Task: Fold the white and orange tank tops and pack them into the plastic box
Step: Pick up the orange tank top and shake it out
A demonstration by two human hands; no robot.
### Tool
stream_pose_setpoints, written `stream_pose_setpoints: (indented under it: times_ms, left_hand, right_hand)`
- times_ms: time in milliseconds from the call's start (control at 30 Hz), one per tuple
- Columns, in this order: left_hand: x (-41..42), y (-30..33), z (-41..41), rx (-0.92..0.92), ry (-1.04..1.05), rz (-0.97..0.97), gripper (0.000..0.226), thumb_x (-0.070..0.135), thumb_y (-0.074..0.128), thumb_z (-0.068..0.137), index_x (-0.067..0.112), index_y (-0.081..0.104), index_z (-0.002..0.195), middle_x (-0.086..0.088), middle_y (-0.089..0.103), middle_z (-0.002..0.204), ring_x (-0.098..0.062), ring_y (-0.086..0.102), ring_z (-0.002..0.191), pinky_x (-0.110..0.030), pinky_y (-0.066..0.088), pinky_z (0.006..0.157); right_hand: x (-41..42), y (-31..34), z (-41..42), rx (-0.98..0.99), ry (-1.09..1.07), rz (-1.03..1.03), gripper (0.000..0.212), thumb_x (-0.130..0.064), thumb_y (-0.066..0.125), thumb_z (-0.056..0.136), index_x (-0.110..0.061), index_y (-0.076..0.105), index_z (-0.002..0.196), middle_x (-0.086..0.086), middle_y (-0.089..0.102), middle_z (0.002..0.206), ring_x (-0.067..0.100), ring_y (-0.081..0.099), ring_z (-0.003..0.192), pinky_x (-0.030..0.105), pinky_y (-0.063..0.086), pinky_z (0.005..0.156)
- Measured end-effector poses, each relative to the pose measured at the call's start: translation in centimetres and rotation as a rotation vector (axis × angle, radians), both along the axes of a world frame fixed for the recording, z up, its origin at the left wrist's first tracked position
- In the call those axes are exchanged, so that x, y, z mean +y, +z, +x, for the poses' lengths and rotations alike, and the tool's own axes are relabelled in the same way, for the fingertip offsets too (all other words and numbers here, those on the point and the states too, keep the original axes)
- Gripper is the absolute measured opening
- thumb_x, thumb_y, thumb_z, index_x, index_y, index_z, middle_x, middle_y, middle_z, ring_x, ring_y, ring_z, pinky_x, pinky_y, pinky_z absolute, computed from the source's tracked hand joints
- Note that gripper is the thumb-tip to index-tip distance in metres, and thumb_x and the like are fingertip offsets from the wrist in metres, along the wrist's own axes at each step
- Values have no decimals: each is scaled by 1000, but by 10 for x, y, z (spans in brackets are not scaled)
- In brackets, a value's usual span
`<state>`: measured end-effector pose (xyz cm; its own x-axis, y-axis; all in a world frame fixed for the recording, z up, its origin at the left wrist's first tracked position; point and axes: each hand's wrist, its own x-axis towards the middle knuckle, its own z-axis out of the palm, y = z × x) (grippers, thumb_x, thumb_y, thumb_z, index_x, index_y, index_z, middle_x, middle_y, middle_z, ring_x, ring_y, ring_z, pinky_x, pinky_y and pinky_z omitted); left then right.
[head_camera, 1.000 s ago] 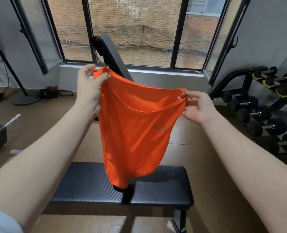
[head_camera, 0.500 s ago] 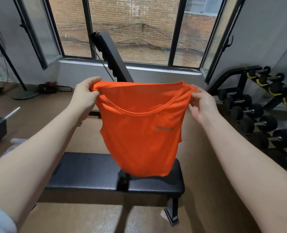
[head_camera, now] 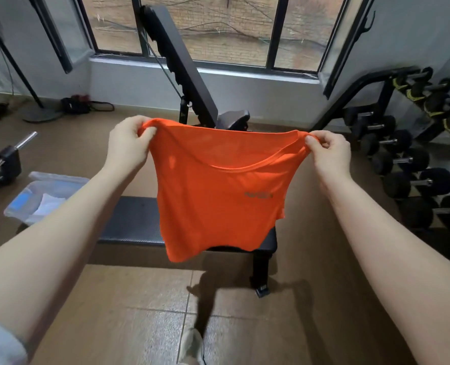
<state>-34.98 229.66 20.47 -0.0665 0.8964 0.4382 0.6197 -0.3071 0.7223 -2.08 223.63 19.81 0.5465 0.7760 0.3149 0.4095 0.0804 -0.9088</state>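
Note:
The orange tank top (head_camera: pixel 218 191) hangs spread out in the air in front of me, its hem dangling over the black bench (head_camera: pixel 131 219). My left hand (head_camera: pixel 127 146) pinches its left shoulder strap and my right hand (head_camera: pixel 329 151) pinches the right strap. A clear plastic box (head_camera: pixel 18 209) stands on the floor at the left, partly hidden by my left forearm. Something white and folded (head_camera: pixel 48 204) lies inside it, likely the white tank top.
An inclined bench back (head_camera: pixel 179 64) rises behind the flat bench toward the window. A dumbbell rack (head_camera: pixel 416 159) fills the right side. A barbell end (head_camera: pixel 7 159) and a stand base (head_camera: pixel 40 114) sit at the left. My foot (head_camera: pixel 191 346) shows on the tiled floor below.
My view has tilted downward, bringing the plastic box into sight. Both hands have pulled the tank top wider and flatter, and it now hangs lower over the bench.

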Motion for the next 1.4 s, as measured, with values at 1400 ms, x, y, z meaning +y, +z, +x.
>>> stream_pose_setpoints:
  times_ms: [1400]
  left_hand:
    - [410,-486,-43,-404,200,-840,18,15,51,84,21,65,94,-7,70,95,-24,66,92,-39,51,91]
  right_hand:
    - [415,-459,-79,360,78,-638,32,-2,46,91,-6,50,123,4,58,100,16,55,93,21,45,72]
